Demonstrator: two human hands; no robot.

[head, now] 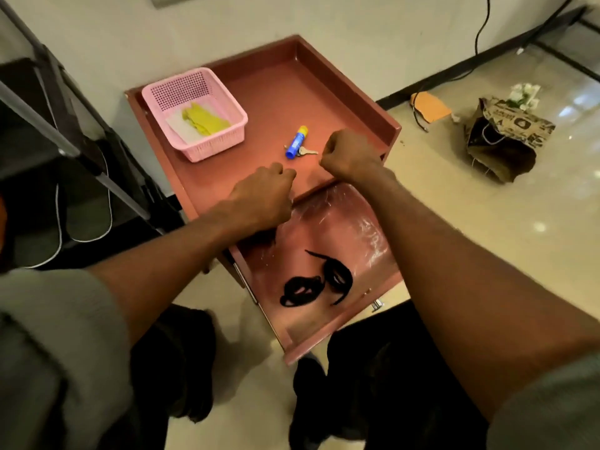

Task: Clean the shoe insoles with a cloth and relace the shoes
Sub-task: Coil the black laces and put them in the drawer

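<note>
Two black laces (313, 282) lie in the drawer (324, 332); left hand (266, 196) and right hand (349, 154) grips curled, empty.

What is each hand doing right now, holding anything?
Left hand: fingers curled into a fist above the cabinet top, nothing visible in it.
Right hand: also curled into a fist, nothing visible in it.

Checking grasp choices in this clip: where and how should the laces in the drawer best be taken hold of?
Probably at the bunched coils of the laces, pinched from straight above. They lie flat in two loose black bundles on the floor of the open drawer, clear of its walls, so nothing blocks a downward reach. The thin loose ends would slip or trail. Both the left hand and the right hand are above the cabinet top.
</note>
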